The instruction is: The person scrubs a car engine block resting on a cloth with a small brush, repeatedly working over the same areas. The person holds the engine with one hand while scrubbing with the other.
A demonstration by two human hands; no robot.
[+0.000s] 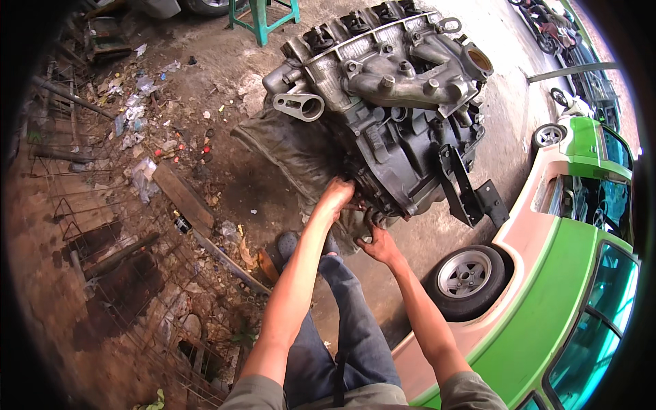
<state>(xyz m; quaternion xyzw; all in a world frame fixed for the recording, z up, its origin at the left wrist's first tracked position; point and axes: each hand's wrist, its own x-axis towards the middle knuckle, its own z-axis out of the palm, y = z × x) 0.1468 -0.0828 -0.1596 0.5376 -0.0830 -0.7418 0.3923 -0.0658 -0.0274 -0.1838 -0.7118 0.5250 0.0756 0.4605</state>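
Observation:
A large engine [386,147] rests ahead of me, with a grey metal manifold [410,78] on its upper side and a dark block below. My left hand [337,195] is curled closed against the engine's near lower end, its fingertips hidden. To its right and slightly nearer, my right hand [381,244] has bent fingers against the same lower edge, with the thumb toward the left. Whatever small part either hand grips is hidden or too dark to name. A dirty grey-brown cloth [287,147] lies under and beside the engine's left side.
A black bracket [471,195] sticks out at the engine's right. Close on the right stands a green and pale pink car [547,273] with its wheel [465,280]. Litter, a wooden plank [183,198] and wire mesh cover the left ground. A green stool [261,24] stands behind.

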